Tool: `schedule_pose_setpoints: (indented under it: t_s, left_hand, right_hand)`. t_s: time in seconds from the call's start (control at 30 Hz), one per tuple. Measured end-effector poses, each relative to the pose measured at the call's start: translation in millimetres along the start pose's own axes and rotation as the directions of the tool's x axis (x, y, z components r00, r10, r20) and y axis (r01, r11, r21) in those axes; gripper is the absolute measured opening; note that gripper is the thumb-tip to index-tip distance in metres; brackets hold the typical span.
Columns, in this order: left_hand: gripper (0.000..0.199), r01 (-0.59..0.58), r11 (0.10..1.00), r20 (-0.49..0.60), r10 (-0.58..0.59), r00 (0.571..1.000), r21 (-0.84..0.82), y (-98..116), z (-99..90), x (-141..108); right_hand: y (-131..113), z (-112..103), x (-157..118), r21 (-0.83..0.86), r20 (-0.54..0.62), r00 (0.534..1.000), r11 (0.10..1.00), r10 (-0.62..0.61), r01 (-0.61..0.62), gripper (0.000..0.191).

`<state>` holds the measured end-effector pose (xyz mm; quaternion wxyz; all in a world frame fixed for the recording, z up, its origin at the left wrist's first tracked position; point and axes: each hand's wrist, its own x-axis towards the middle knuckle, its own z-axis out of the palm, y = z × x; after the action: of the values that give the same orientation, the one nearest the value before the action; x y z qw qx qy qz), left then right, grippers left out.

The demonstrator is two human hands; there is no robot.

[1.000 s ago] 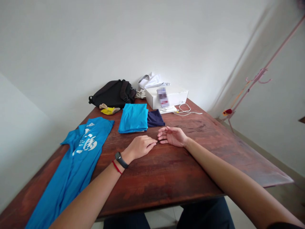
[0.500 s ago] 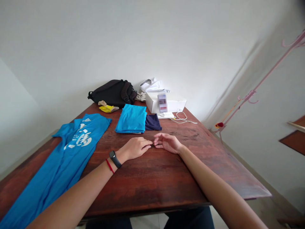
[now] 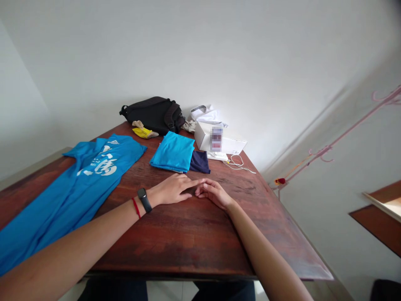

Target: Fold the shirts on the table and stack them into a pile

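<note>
My left hand [image 3: 173,189], with a dark wristband and a red string at the wrist, rests low over the wooden table [image 3: 175,238]. Its index finger stretches out and touches the fingers of my right hand [image 3: 215,194], which are loosely curled. Neither hand holds anything. Just beyond them lies a folded bright blue cloth [image 3: 173,151], and a folded navy cloth [image 3: 199,162] shows from beside it. To the left a blue T-shirt [image 3: 67,188] with white lettering is spread out, running toward the near left edge.
Along the wall are a black backpack [image 3: 150,115], a yellow item [image 3: 142,132], a white box [image 3: 233,140] and crumpled white fabric [image 3: 208,113]. A white cable [image 3: 239,165] curls in front of the box. A pink hook stand [image 3: 351,129] leans at the right.
The camera view has tilted and shifted. My left index finger has reached across onto my right hand, whose fingers have curled more. The clothes look unmoved on the table.
</note>
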<state>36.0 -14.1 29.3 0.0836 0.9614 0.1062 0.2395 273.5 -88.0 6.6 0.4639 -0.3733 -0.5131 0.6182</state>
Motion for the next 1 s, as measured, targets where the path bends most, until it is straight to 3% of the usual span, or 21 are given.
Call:
schedule_pose_setpoints:
  t_s: [0.37, 0.7, 1.0]
  left_hand:
    - [0.073, 0.009, 0.999, 0.039, -0.01, 0.999, 0.031, -6.8, 3.9, -3.0]
    - [0.067, 0.006, 1.0, 0.048, -0.007, 0.999, 0.019, -5.5, 2.3, -2.0]
    - [0.077, 0.06, 0.997, 0.11, -0.065, 0.992, 0.046, -5.5, 1.6, -3.0]
  right_hand:
    - [0.7, 0.1, 0.2, -0.01, 0.015, 1.0, 1.0, 0.01, -0.01, 0.033]
    - [-2.8, 3.1, -1.1, 0.003, 0.004, 1.0, 1.0, 0.01, -0.01, 0.035]
    - [-3.9, 3.4, -2.3, -0.007, 0.015, 1.0, 1.0, -0.007, 0.008, 0.048]
